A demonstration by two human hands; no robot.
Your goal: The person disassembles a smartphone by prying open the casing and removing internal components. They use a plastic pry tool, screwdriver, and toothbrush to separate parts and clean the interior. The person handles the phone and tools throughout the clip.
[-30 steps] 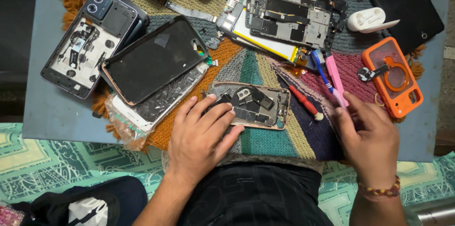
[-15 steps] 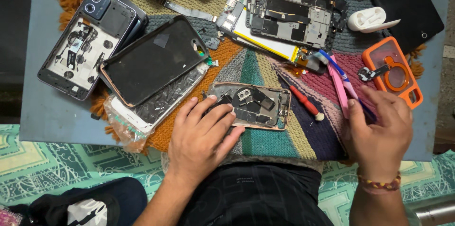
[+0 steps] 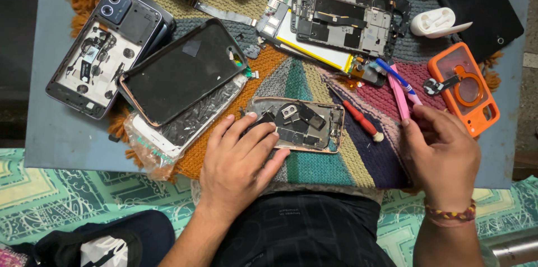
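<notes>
From the head view, looking straight down, the left hand (image 3: 241, 160) lies flat and spread, fingers resting on the left end of the opened phone body (image 3: 297, 125) that sits at the centre of the frame on the woven mat (image 3: 314, 166). It presses the body down and grips nothing. The right hand (image 3: 443, 152), at the lower right of the frame, is curled around the lower end of a pink tool (image 3: 399, 90), whose shaft points up and left toward the middle of the frame; a blue pen-like tool (image 3: 395, 75) lies beside it, and I cannot tell whether the hand holds that one too.

The phone body looks light and stiff but fragile: a thin coppery rim around bare black parts and small metal plates. To my eye it is best steadied by its rim or outer edges, not by the exposed parts inside.

A red-handled screwdriver (image 3: 358, 119) lies just right of it. A black phone back (image 3: 182, 71) fills the upper left, an orange case (image 3: 468, 90) sits at the right, and a stripped board (image 3: 344, 20) lies at top centre.

The left fingers hide the left end of the phone body. The right palm covers the pink tool's grip. The items along the top edge are cut off, and the small parts inside the body are too fine to make out.
</notes>
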